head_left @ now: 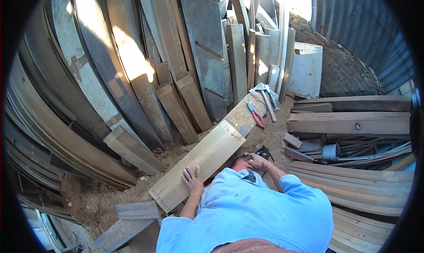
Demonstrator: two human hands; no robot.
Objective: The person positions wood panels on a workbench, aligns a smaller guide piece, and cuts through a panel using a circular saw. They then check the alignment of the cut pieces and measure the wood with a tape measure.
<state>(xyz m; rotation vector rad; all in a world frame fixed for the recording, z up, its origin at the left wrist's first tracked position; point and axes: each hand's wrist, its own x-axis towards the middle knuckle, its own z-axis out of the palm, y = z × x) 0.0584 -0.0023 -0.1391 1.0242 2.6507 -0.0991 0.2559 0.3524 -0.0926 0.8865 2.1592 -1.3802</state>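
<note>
My left hand (193,180) lies flat with spread fingers on a wide pale wooden board (201,158), which slants across the middle of the view. Beyond the board's right edge, my right hand (258,161) has its fingers curled. What it holds is largely hidden; a red thing (240,164) and a black object (264,152) show right beside it. Past the board's far end, a dusty plank (240,116) carries pliers with red and blue handles (256,115), a hammer (270,99) and a narrow wood strip (268,105).
Tall planks (203,45) lean along the left and back. Stacked timber (349,123) lies at the right, with a grey-blue cup (330,151) among scraps. Wood shavings (95,200) cover the ground. A corrugated metal sheet (362,28) stands at the back right.
</note>
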